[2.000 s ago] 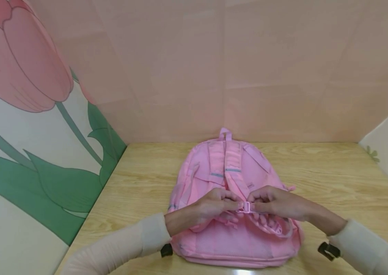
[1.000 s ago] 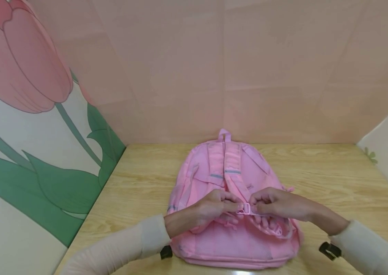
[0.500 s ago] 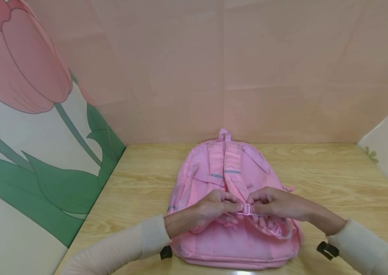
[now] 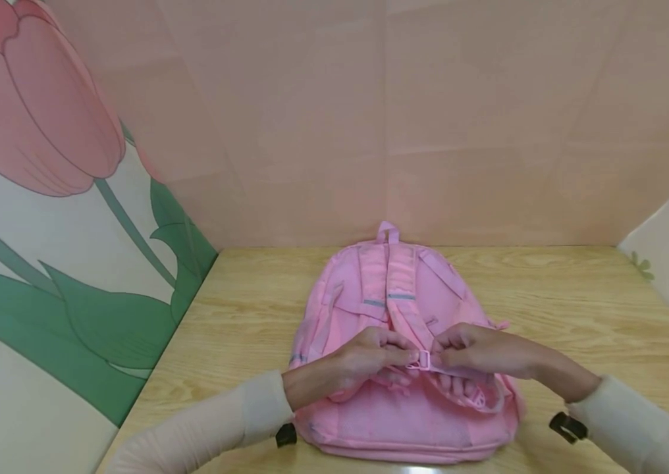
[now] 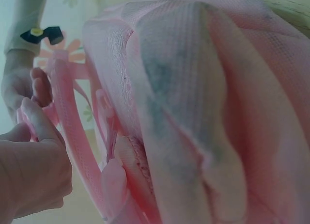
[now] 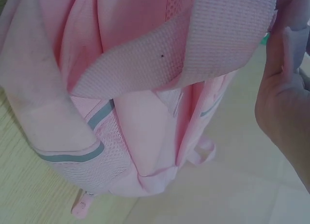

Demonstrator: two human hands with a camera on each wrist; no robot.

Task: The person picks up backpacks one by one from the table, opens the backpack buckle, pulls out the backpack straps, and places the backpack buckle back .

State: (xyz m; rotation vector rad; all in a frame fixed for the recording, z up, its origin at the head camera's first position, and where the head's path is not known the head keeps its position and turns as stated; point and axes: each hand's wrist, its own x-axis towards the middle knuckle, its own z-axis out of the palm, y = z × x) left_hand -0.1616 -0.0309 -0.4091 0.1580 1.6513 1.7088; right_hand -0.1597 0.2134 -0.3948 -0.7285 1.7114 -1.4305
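A pink backpack (image 4: 402,421) lies on the table with its shoulder straps (image 4: 401,273) facing up. Over its lower half, both hands meet at a small pink plastic buckle (image 4: 425,359). My left hand (image 4: 369,359) pinches the buckle's left side between thumb and fingers. From the other side, my right hand (image 4: 482,351) pinches the strap webbing (image 4: 472,372) close to the buckle. In the right wrist view, a wide loop of webbing (image 6: 223,35) runs to the right hand (image 6: 286,103). The left wrist view shows the left hand (image 5: 36,168) gripping a pink piece, mostly covered by fingers.
Around the bag is a wood-grain table (image 4: 251,296). A plain pinkish wall covering (image 4: 311,131) rises behind it, and a tulip-printed panel (image 4: 74,263) stands at the left. Black clips (image 4: 568,427) show near both sleeves. A zipper pull (image 6: 82,204) hangs off the bag.
Both hands stay at the buckle. The right hand's fingers have shifted slightly, and more webbing shows below its thumb now. The backpack has not visibly moved.
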